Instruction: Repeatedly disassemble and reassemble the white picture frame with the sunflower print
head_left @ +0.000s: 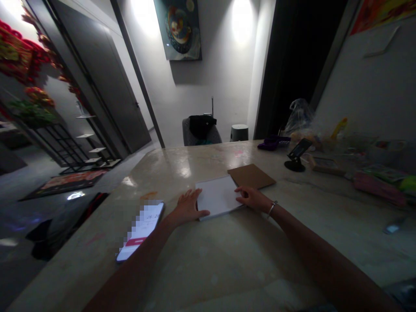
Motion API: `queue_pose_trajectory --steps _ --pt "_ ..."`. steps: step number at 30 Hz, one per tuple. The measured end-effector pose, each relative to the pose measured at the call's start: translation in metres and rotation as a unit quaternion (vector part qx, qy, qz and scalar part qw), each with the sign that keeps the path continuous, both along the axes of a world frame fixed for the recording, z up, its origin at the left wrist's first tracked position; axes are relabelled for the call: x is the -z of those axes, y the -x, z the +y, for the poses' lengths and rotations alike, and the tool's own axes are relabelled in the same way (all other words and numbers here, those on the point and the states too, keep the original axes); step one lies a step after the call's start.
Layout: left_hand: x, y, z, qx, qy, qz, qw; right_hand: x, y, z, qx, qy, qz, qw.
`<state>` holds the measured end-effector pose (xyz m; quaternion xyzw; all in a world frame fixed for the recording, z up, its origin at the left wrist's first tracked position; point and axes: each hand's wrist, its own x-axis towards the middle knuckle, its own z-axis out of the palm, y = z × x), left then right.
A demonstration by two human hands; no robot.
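Open and gripping nothing, the left hand [186, 209] and right hand [254, 198] flank the flat white rectangular pad [216, 197].

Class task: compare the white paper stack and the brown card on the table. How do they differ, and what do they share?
The white paper stack is pale and looks thicker; the brown card is darker and looks thinner. The white paper stack lies nearer, between the left hand and right hand; the brown card lies farther off, with neither hand on it. Both are flat rectangles lying on the table.
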<state>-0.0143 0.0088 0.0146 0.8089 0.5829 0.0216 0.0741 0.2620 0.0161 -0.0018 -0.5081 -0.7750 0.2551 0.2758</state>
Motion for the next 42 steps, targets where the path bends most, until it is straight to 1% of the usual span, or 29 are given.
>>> queue_pose_trajectory --steps 4,12,15,18,20,22,25,27,29,30,34,36,39,42 --pt "0.004 0.001 0.002 0.004 -0.006 0.005 1.0 0.002 -0.001 0.0 -0.003 -0.012 -0.034 0.999" --pt "0.0 -0.001 -0.001 0.007 -0.006 0.015 1.0 0.006 -0.005 0.005 -0.005 -0.015 -0.094 0.995" --pt "0.002 0.0 0.0 -0.006 0.001 0.014 1.0 0.004 -0.007 0.004 -0.001 -0.022 -0.115 0.993" --pt "0.006 0.001 0.001 -0.016 0.018 0.01 1.0 0.001 -0.005 0.002 0.015 -0.032 -0.119 0.992" --pt "0.008 0.002 0.003 -0.02 0.022 0.005 1.0 -0.001 -0.004 0.002 0.031 -0.049 -0.102 0.993" --pt "0.009 0.001 0.003 -0.035 0.009 -0.005 0.999 -0.001 -0.003 0.003 0.062 -0.069 -0.075 0.993" --pt "0.008 -0.002 0.003 -0.069 -0.023 -0.021 0.997 0.003 -0.008 0.009 0.144 -0.102 -0.046 0.983" --pt "0.007 -0.004 0.002 -0.081 -0.033 -0.023 0.996 0.007 -0.017 0.015 0.206 -0.126 -0.059 0.969" --pt "0.007 -0.006 0.001 -0.082 -0.03 -0.021 0.996 0.011 -0.027 0.02 0.263 -0.14 -0.097 0.95" --pt "0.007 -0.007 0.0 -0.083 -0.025 -0.02 0.996 0.013 -0.033 0.022 0.288 -0.132 -0.116 0.941" --pt "0.009 -0.009 -0.002 -0.087 -0.011 -0.011 0.996 0.02 -0.05 0.03 0.384 -0.046 -0.165 0.907" --pt "0.01 -0.01 -0.002 -0.086 -0.01 -0.007 0.996 0.023 -0.055 0.032 0.402 -0.024 -0.165 0.9" --pt "0.011 -0.01 -0.003 -0.08 -0.017 -0.002 0.997 0.024 -0.058 0.035 0.403 -0.023 -0.141 0.904" --pt "0.012 -0.009 -0.003 -0.073 -0.02 0.003 0.997 0.021 -0.061 0.037 0.411 -0.04 -0.064 0.909"
